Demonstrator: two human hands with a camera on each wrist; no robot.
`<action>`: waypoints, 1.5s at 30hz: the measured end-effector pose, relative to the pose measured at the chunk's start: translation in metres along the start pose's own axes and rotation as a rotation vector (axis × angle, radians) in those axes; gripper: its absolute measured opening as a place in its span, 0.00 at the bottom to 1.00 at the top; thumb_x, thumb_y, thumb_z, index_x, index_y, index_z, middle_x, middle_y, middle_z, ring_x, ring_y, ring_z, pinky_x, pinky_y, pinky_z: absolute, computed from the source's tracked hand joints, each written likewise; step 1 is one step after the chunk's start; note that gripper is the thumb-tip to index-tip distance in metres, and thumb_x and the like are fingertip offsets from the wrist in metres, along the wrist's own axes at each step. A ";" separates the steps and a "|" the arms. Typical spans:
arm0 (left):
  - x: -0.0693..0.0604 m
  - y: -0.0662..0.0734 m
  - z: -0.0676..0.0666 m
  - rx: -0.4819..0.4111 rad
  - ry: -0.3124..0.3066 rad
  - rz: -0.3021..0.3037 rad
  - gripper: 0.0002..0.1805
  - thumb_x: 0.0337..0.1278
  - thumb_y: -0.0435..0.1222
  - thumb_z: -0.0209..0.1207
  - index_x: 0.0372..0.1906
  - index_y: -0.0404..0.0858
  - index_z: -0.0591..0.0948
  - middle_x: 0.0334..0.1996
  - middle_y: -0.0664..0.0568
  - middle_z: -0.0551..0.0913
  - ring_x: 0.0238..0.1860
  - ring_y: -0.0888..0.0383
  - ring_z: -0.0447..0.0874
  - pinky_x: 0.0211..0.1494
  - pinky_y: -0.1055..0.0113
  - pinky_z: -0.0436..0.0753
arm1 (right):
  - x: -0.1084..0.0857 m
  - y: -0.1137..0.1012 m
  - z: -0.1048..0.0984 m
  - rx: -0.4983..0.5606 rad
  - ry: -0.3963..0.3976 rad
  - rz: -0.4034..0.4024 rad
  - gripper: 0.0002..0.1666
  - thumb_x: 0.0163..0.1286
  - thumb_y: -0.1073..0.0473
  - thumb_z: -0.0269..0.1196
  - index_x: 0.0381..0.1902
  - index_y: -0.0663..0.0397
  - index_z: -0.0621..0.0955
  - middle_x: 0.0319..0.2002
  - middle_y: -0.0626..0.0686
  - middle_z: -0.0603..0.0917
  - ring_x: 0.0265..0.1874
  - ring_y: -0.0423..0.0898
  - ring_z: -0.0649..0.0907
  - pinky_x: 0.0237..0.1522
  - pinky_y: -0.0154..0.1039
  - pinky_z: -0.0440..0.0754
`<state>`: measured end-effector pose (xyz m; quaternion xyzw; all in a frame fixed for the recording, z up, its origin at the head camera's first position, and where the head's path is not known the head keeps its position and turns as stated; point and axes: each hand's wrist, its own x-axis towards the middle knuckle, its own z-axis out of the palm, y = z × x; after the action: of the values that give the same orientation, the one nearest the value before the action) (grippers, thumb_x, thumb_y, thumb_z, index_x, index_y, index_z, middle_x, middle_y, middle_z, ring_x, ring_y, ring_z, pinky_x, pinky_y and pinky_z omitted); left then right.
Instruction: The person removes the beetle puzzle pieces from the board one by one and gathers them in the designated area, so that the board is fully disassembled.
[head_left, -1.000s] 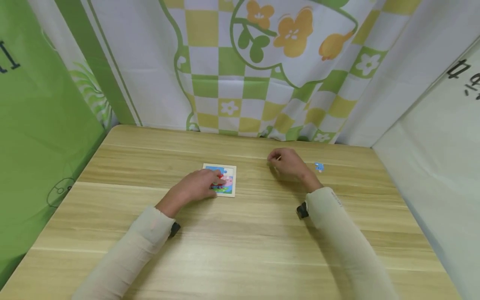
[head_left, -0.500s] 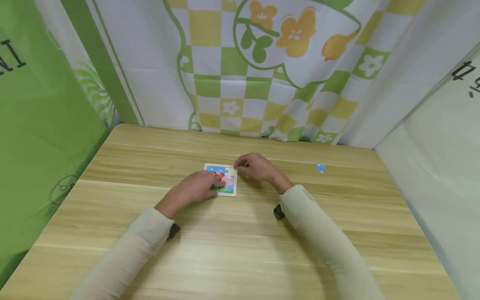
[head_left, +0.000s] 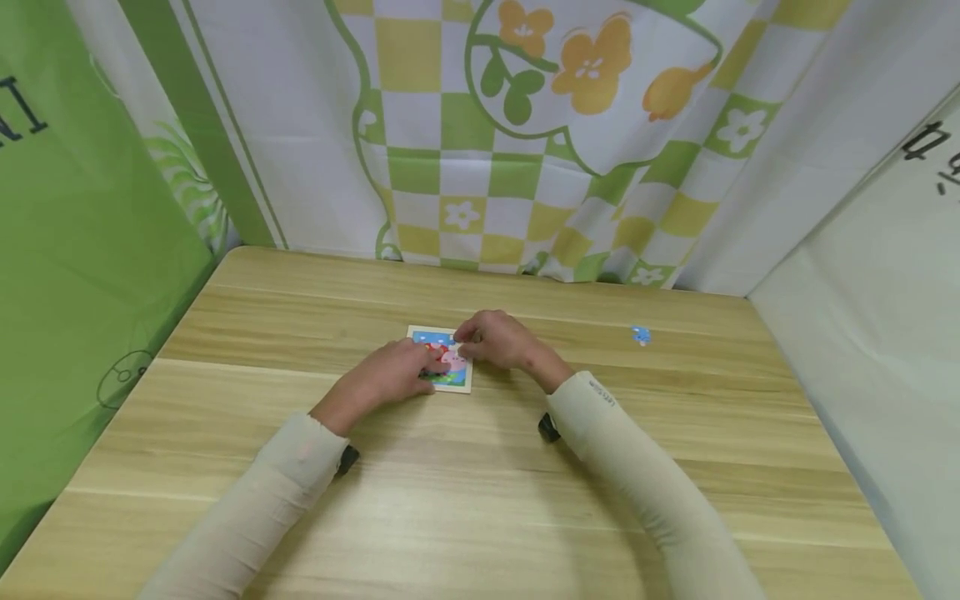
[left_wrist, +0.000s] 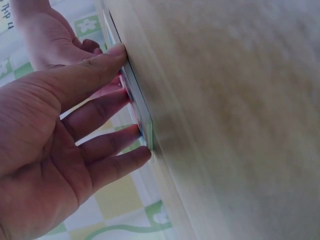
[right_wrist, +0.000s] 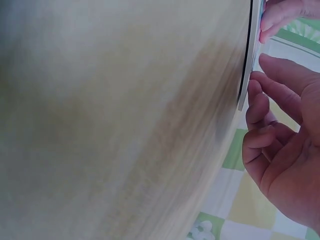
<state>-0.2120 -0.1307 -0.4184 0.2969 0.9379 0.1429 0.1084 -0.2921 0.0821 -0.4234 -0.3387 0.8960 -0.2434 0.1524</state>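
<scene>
A square picture puzzle (head_left: 450,377) in a pale wooden frame lies on the table, partly covered by both hands. My left hand (head_left: 390,371) rests on its left part; in the left wrist view the left hand (left_wrist: 75,120) has its thumb and spread fingers touching the board. At the upper right corner is my right hand (head_left: 498,337), thumb and index fingertip close together. The right wrist view shows the right hand (right_wrist: 290,125) with index fingertip at the board's edge and other fingers bent; whether a piece is between the tips cannot be told.
A small loose blue piece (head_left: 641,335) lies on the wooden table (head_left: 450,500), right of the right hand. A checked curtain (head_left: 465,175) hangs behind the table's far edge. Green cloth (head_left: 67,275) is on the left, a white sheet (head_left: 885,275) on the right.
My right hand has moved left from the bare table to the puzzle's upper right corner, where its fingertips now overlap the board. The left hand has stayed on the puzzle.
</scene>
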 end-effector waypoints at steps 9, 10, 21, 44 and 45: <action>-0.001 0.001 -0.002 0.009 -0.005 0.000 0.24 0.63 0.36 0.70 0.64 0.39 0.83 0.63 0.43 0.81 0.62 0.42 0.79 0.62 0.49 0.78 | 0.002 0.001 0.002 0.066 0.032 0.023 0.10 0.75 0.60 0.65 0.48 0.56 0.89 0.45 0.49 0.89 0.49 0.44 0.84 0.55 0.43 0.80; -0.001 0.001 -0.002 0.004 -0.004 -0.003 0.24 0.63 0.36 0.70 0.64 0.39 0.83 0.62 0.43 0.81 0.61 0.42 0.79 0.62 0.49 0.79 | 0.003 0.001 0.002 0.076 0.040 0.031 0.10 0.75 0.59 0.65 0.48 0.56 0.89 0.44 0.49 0.89 0.48 0.44 0.84 0.54 0.42 0.80; -0.001 0.002 -0.004 -0.009 -0.003 -0.007 0.25 0.62 0.37 0.71 0.64 0.40 0.83 0.64 0.43 0.80 0.62 0.41 0.79 0.62 0.49 0.78 | 0.009 -0.004 0.003 0.130 0.086 0.120 0.10 0.75 0.57 0.65 0.40 0.56 0.89 0.35 0.48 0.87 0.33 0.42 0.80 0.38 0.36 0.77; 0.002 0.001 -0.004 0.006 -0.010 0.015 0.25 0.60 0.38 0.72 0.62 0.41 0.84 0.65 0.45 0.80 0.63 0.42 0.78 0.62 0.48 0.79 | 0.018 -0.014 0.000 0.197 0.121 0.151 0.09 0.70 0.61 0.66 0.43 0.59 0.89 0.35 0.49 0.88 0.31 0.43 0.83 0.34 0.35 0.79; 0.001 0.001 -0.004 0.016 -0.007 0.021 0.25 0.60 0.38 0.73 0.62 0.41 0.85 0.65 0.45 0.80 0.63 0.42 0.78 0.61 0.47 0.79 | 0.018 -0.014 0.001 0.182 0.121 0.142 0.08 0.70 0.61 0.66 0.42 0.58 0.89 0.35 0.49 0.88 0.31 0.42 0.82 0.35 0.35 0.79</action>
<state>-0.2135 -0.1299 -0.4144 0.3081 0.9355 0.1355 0.1075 -0.2977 0.0601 -0.4182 -0.2436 0.8995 -0.3324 0.1451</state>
